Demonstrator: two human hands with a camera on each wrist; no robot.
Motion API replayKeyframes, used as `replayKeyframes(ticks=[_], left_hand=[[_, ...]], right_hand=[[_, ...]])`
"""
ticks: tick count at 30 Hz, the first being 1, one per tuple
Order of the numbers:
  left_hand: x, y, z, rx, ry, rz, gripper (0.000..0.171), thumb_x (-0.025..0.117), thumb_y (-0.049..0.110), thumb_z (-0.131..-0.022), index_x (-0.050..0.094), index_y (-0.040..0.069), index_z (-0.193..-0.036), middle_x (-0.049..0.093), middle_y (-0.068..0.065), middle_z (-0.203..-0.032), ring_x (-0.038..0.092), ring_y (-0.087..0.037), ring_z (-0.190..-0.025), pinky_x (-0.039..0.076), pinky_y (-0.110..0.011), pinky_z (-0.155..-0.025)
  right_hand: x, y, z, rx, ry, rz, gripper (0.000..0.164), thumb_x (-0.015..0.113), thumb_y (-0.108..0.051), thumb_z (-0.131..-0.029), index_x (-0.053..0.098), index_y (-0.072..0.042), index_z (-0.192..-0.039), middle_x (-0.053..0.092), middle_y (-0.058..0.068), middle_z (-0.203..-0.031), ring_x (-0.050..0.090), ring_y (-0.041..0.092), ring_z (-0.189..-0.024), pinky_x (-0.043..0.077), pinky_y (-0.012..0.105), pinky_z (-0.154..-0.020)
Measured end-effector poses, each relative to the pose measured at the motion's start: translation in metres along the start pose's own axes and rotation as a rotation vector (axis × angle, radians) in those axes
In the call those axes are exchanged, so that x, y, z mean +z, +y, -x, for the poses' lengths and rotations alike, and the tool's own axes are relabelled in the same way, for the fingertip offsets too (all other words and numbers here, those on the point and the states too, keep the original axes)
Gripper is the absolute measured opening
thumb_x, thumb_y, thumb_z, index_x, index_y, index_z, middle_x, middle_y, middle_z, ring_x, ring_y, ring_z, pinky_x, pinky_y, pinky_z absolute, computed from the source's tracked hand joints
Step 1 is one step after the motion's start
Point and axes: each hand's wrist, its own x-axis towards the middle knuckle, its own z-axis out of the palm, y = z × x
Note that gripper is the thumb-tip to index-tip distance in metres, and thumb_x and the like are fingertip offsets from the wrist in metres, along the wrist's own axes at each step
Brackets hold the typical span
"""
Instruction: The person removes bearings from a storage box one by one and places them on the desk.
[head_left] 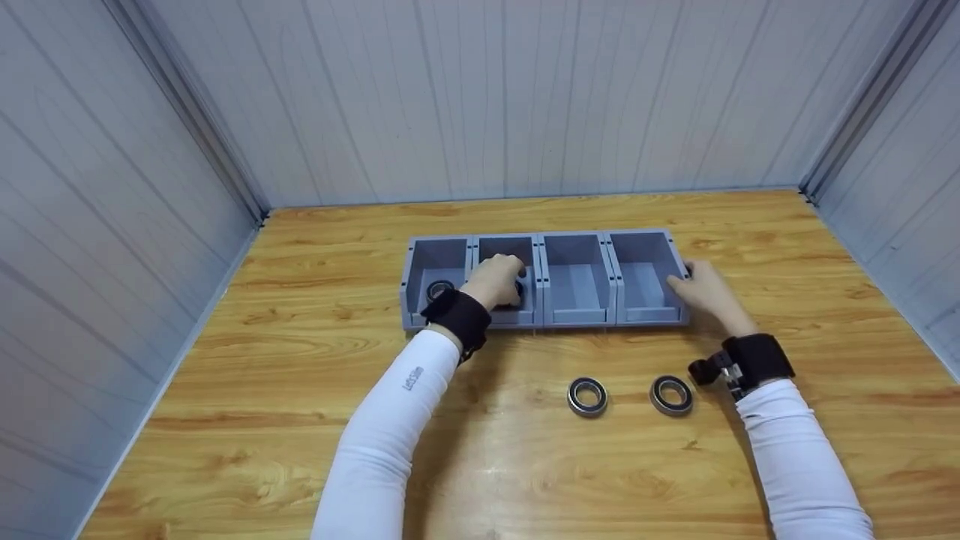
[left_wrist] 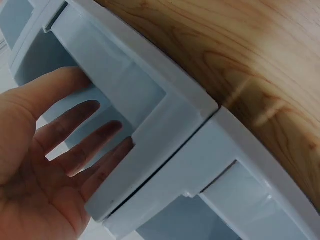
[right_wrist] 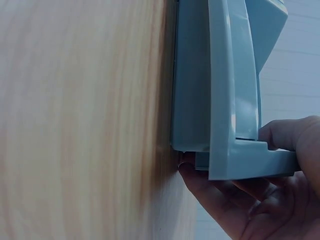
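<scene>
White left sleeve point(head_left: 382, 442) nearest in head view; left hand point(head_left: 493, 280) dips into second-from-left compartment point(head_left: 514, 318) of grey bin row point(head_left: 581, 318), long axis left-right, half-hidden dark thing point(head_left: 519, 291) just right of it, right hand point(head_left: 709, 294) at the row's right end; left bearing point(head_left: 587, 411) and right bearing point(head_left: 671, 410) lie near side of both hands, latter closer to right hand. Left wrist view: fingers point(left_wrist: 95, 139) loosely extended inside compartment, nothing visibly gripped. Right wrist view: thumb and fingers grasp grey bin row's end wall.
</scene>
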Motion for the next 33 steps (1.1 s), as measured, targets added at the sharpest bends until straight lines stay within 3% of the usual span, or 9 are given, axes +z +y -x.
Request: replayKeyframes(ticks=[9, 16, 25, 33], left_hand=[[0.008, 0.002, -0.001, -0.026, 0.035, -0.059, 0.03, 0.062, 0.004, -0.091, 0.071, 0.004, -0.12, 0.073, -0.017, -0.124, 0.071, -0.035, -0.112, 0.059, -0.049, -0.094], [0.012, 0.004, -0.006, -0.035, 0.044, -0.097, 0.018, 0.06, 0.003, -0.092, 0.072, 0.0, -0.105, 0.074, -0.02, -0.122, 0.071, -0.037, -0.111, 0.06, -0.051, -0.093], [0.015, 0.005, -0.009, -0.047, 0.043, -0.117, 0.02, 0.058, 0.004, -0.096, 0.072, 0.0, -0.109, 0.073, -0.02, -0.125, 0.07, -0.038, -0.116, 0.059, -0.052, -0.096], [0.018, 0.007, -0.009, -0.067, 0.073, -0.13, 0.024, 0.057, 0.005, -0.097, 0.072, 0.001, -0.114, 0.072, -0.02, -0.126, 0.07, -0.038, -0.117, 0.06, -0.051, -0.096]], right_hand=[[0.001, 0.0, 0.0, -0.003, -0.002, -0.017, 0.043, 0.049, -0.01, -0.101, 0.053, 0.019, -0.134, 0.065, 0.026, -0.096, 0.05, 0.007, -0.063, 0.045, 0.02, -0.058], [0.001, 0.0, 0.0, -0.015, 0.008, 0.007, 0.045, 0.05, -0.011, -0.101, 0.053, 0.018, -0.135, 0.065, 0.037, -0.115, 0.055, 0.008, -0.076, 0.045, 0.017, -0.07], [0.001, 0.0, 0.0, -0.009, 0.002, 0.012, 0.046, 0.049, -0.01, -0.101, 0.05, 0.019, -0.137, 0.064, 0.037, -0.113, 0.053, 0.009, -0.072, 0.046, 0.019, -0.067], [0.001, -0.001, 0.001, 0.002, 0.006, 0.005, 0.046, 0.049, -0.009, -0.101, 0.05, 0.019, -0.137, 0.062, 0.042, -0.122, 0.063, 0.025, -0.089, 0.048, 0.021, -0.076]])
